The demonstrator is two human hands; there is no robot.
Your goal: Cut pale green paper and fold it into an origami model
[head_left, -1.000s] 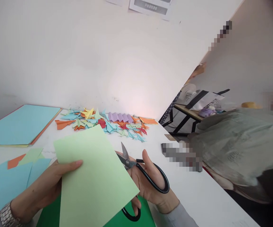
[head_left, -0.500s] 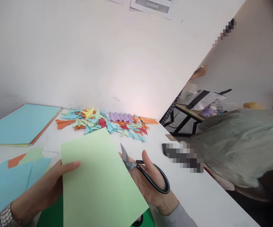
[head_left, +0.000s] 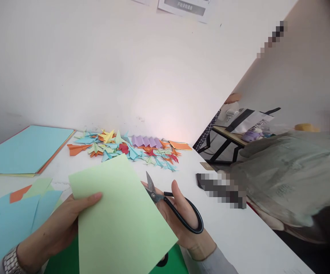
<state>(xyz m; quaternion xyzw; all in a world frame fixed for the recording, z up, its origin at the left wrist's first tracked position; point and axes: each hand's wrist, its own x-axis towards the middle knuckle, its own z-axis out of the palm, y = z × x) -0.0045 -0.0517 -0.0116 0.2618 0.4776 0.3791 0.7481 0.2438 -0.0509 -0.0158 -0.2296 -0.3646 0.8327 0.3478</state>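
Note:
A light green sheet of paper point(head_left: 125, 213) is held upright and tilted in front of me. My left hand point(head_left: 70, 213) grips its left edge, the thumb flat on the face and the other fingers hidden behind. On the right side, my right hand point(head_left: 179, 217) holds a pair of scissors point(head_left: 197, 217) with black handles, the thumb through one loop. The blades are spread, and the lower one meets the sheet's right edge or passes behind it; I cannot tell which. Below the sheet lies a green mat point(head_left: 63, 257), where a black loop point(head_left: 162, 261) partly shows.
Folded paper pieces point(head_left: 135, 151) in many colours lie along the wall. At the left are a stack of coloured sheets point(head_left: 28, 150) and loose paper pieces point(head_left: 13, 213). A blurred-out dark object point(head_left: 220, 190) rests near the table's right edge. A person in a grey-green shirt point(head_left: 290, 175) is at the right.
The green sheet has turned slightly, its top corners shifting left and its lower right corner rising a little. My left hand has moved slightly right. The scissors stay spread in nearly the same place.

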